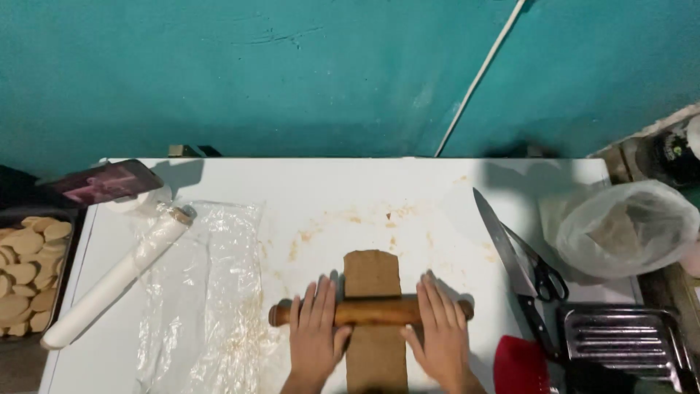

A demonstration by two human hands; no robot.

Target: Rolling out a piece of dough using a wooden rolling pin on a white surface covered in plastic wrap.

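Observation:
A long brown strip of dough [372,273] lies on the white table [408,197], running toward me. Across it rests a wooden rolling pin [373,310]. My left hand [315,337] presses flat on the pin's left part, fingers spread. My right hand [437,332] presses flat on its right part in the same way. The dough shows above and below the pin, between my hands.
A sheet of clear plastic [208,292] and a roll of film [120,276] lie at left. A tray of round dough discs [29,273] sits off the left edge. A large knife [507,252], scissors [541,271], a red object [521,365], a metal tray [623,339] and a plastic bag [627,228] are at right.

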